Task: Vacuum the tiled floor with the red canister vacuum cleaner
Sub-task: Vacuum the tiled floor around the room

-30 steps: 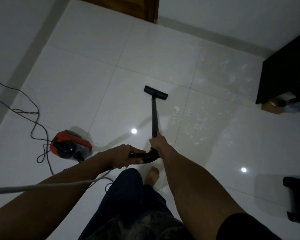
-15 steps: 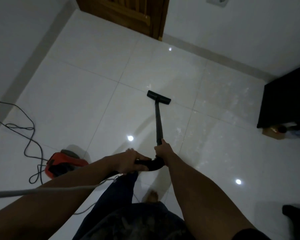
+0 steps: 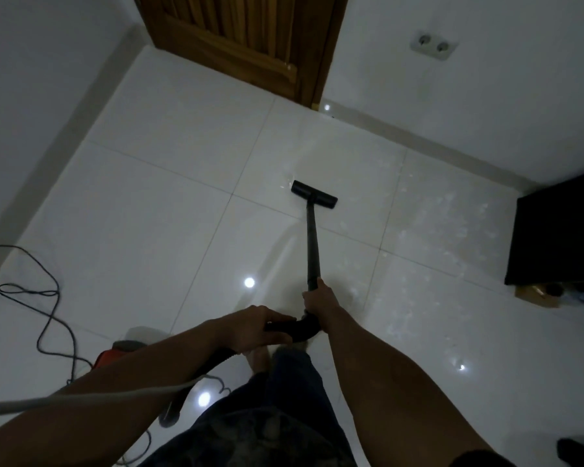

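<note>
My right hand (image 3: 319, 299) grips the lower end of the black vacuum wand (image 3: 312, 244). My left hand (image 3: 255, 326) holds the curved black handle (image 3: 297, 326) just behind it. The wand runs forward to the black floor nozzle (image 3: 314, 194), which lies flat on the white tiled floor (image 3: 169, 210) near a tile joint. The red canister vacuum (image 3: 110, 357) sits at lower left, mostly hidden behind my left forearm. Its hose passes under my left arm. Pale dusty specks (image 3: 429, 237) cover the tiles to the right of the nozzle.
A wooden door (image 3: 250, 38) stands at the far corner, with a wall socket (image 3: 434, 45) to its right. A black cabinet (image 3: 560, 234) stands at the right with a small box at its foot. A dark power cord (image 3: 44, 291) loops across the floor at left. A grey cable crosses my left arm.
The view has tilted up and advanced toward the door. The nozzle has been pushed forward across a tile joint. The canister has slipped further behind my left arm. Both hands keep their grip.
</note>
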The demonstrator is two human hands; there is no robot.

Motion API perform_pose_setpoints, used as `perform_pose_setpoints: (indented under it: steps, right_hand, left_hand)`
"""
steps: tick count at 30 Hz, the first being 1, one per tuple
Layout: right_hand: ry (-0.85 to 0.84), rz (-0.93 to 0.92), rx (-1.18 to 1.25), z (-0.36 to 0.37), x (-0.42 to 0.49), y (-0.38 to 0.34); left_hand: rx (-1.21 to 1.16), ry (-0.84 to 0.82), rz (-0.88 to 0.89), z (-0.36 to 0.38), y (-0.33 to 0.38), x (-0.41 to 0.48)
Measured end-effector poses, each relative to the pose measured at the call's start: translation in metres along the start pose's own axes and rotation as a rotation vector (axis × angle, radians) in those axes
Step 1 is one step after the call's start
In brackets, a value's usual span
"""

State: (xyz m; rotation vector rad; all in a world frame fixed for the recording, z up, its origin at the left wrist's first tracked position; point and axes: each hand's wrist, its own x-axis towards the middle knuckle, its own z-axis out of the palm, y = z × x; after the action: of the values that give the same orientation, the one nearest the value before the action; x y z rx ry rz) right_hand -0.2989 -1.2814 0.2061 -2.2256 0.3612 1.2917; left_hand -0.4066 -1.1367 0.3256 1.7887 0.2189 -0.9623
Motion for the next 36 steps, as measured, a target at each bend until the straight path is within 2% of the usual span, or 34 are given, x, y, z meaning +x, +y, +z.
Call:
perform_pose_setpoints:
  steps: [10, 25, 36]
  right_hand:
    - [0.046, 0.018, 0.039, -0.030, 0.033, -0.072]
    - [0.052, 0.015, -0.002, -0.120, 0.154, -0.189]
    - [0.029, 0.019, 0.006, -0.144, 0.198, -0.231]
  left_hand:
    - [-0.018, -0.007, -0.020, -0.072, 0.001, 0.041]
    - [-0.188, 0.044, -0.044, -0.182, 0.065, 0.171]
    - [-0.165, 0.074, -0.092, -0.219, 0.079, 0.211]
